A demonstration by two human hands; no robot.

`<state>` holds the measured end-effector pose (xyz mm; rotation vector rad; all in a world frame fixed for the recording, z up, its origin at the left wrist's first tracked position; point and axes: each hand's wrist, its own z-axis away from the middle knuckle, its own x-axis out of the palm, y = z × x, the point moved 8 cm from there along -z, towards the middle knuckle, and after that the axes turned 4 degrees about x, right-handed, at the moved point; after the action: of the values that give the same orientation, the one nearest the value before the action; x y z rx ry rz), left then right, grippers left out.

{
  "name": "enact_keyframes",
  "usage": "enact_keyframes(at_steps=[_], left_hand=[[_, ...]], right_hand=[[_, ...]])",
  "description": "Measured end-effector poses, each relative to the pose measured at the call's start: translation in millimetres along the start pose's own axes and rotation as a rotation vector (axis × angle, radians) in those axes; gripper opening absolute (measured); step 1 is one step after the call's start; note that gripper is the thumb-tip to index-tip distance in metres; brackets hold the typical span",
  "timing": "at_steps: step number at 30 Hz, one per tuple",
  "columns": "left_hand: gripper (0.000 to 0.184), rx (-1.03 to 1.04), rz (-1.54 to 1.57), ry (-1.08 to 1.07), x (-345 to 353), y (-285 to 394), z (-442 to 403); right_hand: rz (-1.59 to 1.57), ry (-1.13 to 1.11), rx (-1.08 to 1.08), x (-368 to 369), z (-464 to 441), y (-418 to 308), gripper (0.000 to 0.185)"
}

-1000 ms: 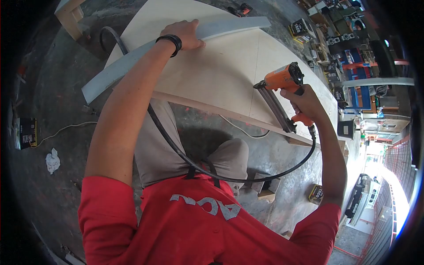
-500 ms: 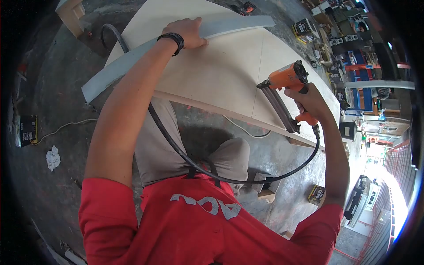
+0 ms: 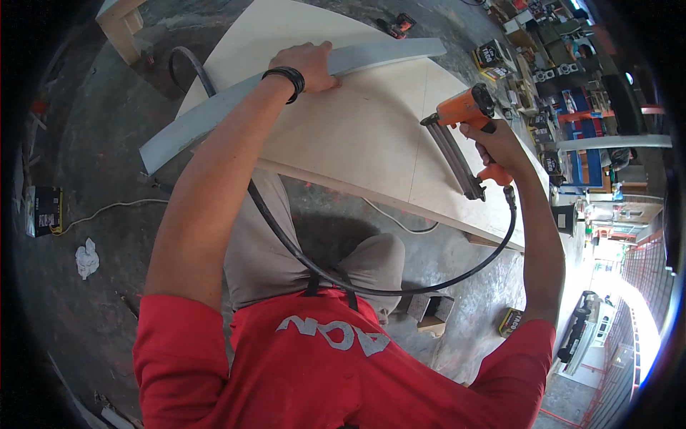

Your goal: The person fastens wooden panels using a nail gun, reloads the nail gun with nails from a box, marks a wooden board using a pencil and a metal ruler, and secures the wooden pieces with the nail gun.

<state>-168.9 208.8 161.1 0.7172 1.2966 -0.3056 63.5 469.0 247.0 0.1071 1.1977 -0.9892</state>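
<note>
My left hand [image 3: 306, 66] is closed over the middle of a long, slightly curved grey strip [image 3: 386, 52], which lies across a pale wooden panel [image 3: 350, 129]. The strip's near-left end sticks out past the panel's edge. In my right hand [image 3: 498, 146] is an orange and black nail gun [image 3: 461, 109], held by its handle above the right part of the panel. Its nose points left and its long magazine slants down toward the panel's front edge. A black air hose [image 3: 386, 292] runs from the handle, loops in front of my body and passes under my left arm.
An orange and black power tool [image 3: 397, 26] lies beyond the panel. A wooden frame [image 3: 119, 32] stands at the upper left. Boxes [image 3: 493, 57], a white cable [image 3: 107, 207] and crumpled white paper [image 3: 87, 259] are on the concrete floor. A parked vehicle [image 3: 589, 325] shows far right.
The nail gun has tilted and shifted slightly up in my right hand. My left hand and the strip appear slightly lower and to the right, as the whole view has shifted a little.
</note>
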Motion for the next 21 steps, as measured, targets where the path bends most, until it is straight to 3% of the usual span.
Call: enact_keyframes(at_steps=[21], left_hand=[[0.071, 0.027, -0.003, 0.034, -4, -5, 24]], right_hand=[[0.015, 0.013, -0.004, 2, 11, -7, 0.035]])
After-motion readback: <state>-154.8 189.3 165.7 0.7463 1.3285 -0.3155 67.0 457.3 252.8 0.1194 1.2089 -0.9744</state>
